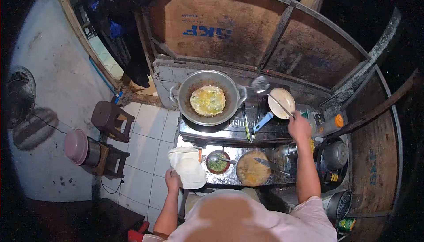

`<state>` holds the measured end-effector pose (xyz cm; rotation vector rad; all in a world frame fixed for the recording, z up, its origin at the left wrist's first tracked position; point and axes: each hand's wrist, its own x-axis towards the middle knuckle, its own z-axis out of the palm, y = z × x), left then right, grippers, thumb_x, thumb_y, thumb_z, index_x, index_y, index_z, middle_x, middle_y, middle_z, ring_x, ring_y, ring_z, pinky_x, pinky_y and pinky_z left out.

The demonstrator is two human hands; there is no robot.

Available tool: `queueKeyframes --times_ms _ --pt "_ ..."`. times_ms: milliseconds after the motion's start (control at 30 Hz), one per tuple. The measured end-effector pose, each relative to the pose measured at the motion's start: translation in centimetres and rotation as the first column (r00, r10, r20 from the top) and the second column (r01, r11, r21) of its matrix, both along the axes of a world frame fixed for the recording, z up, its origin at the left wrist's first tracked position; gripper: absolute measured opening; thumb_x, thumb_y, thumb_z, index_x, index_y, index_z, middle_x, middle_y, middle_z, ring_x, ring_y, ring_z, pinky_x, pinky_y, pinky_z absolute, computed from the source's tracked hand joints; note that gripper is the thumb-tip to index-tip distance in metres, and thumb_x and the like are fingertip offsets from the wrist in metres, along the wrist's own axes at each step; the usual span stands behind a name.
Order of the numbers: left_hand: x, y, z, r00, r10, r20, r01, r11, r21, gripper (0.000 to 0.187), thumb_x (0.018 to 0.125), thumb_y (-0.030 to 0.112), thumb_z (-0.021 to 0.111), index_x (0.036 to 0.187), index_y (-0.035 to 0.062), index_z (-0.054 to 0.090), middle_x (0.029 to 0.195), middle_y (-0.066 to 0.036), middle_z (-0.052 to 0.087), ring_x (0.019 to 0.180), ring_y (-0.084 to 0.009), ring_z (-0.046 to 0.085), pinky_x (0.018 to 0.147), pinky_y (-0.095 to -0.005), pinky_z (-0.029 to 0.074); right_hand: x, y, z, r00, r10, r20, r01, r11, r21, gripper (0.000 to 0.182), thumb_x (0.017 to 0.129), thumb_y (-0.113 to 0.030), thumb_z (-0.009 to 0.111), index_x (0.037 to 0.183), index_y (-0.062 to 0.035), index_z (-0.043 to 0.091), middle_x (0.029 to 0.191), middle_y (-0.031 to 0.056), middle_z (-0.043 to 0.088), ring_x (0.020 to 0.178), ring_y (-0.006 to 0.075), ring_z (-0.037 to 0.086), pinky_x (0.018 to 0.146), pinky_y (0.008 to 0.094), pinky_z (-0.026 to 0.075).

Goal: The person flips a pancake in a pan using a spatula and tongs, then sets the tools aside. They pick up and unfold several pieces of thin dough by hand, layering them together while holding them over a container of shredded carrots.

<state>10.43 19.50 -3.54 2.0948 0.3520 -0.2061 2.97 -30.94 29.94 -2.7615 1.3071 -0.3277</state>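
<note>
Meanwhile the omelette (207, 100) fries unattended in the wok (206, 97), at eleven o'clock from the right hand (299, 127), whose fingers are clamped on a ladle (270, 94) over a small pan (282, 103); it may scorch. At seven o'clock, the left hand (172, 179) touches a cloth (189, 167), fingers' state unclear.

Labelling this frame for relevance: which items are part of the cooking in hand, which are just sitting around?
In use: right hand on ladle; wok with omelette; stove; left hand beside cloth.

Idle: greens bowl, cutting board, blue-handled tool, stool, fan.
</note>
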Motion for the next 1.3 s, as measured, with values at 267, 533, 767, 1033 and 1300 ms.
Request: queueKeyframes --times_ms 267,533,767,1033,1300 --pt "1.9 -4.2 13.7 0.976 -0.106 -0.192 -0.048 0.750 -0.660 0.031 0.089 0.009 0.050 0.120 0.0083 0.053 0.101 -0.012 0.063 0.072 -0.0152 0.058 0.058 -0.0290 0.051 15.9 8.0 4.9 0.758 0.552 -0.348 -0.650 0.686 -0.326 0.014 0.077 -0.014 0.059 0.072 -0.0124 0.073 0.075 0.0105 0.070 0.073 0.0285 0.069 0.057 0.0389 0.052" --pt "0.3 -5.2 14.5 0.988 -0.151 -0.005 0.110 0.737 -0.667 0.026 0.093 0.013 0.051 0.118 0.0031 0.054 0.102 -0.009 0.062 0.077 -0.0146 0.062 0.056 -0.0258 0.050 23.4 11.7 2.0 0.681 0.495 -0.539 -0.709 0.630 -0.317 0.016 0.079 -0.018 0.060 0.077 -0.0162 0.076 0.082 0.0057 0.073 0.076 0.0219 0.071 0.056 0.0346 0.051" --pt "-1.1 -6.5 14.9 0.979 -0.197 -0.055 0.103 0.708 -0.699 0.029 0.093 0.015 0.053 0.118 0.0013 0.054 0.099 -0.010 0.062 0.076 -0.0149 0.062 0.061 -0.0245 0.048 23.6 11.0 4.1 0.611 0.453 -0.649 -0.710 0.676 -0.198 0.017 0.076 -0.022 0.062 0.085 -0.0167 0.076 0.089 0.0055 0.073 0.082 0.0211 0.071 0.062 0.0336 0.052" --pt "-1.3 -7.0 15.3 0.972 -0.233 0.001 0.170 0.703 -0.690 0.029 0.093 0.018 0.054 0.117 0.0006 0.055 0.097 -0.009 0.063 0.077 -0.0146 0.063 0.064 -0.0241 0.047 18.5 5.6 1.0 0.677 0.476 -0.561 -0.553 0.832 0.039 0.023 0.072 -0.022 0.063 0.088 -0.0097 0.075 0.096 0.0130 0.071 0.090 0.0279 0.070 0.074 0.0399 0.055" --pt "-1.3 -7.2 15.7 0.969 -0.247 0.009 0.188 0.710 -0.679 0.028 0.094 0.017 0.054 0.117 0.0010 0.055 0.097 -0.009 0.063 0.077 -0.0147 0.063 0.064 -0.0245 0.048 16.0 4.6 3.9 0.749 0.458 -0.478 -0.455 0.881 0.131 0.028 0.068 -0.019 0.061 0.089 -0.0058 0.073 0.095 0.0173 0.070 0.091 0.0304 0.069 0.075 0.0413 0.054"
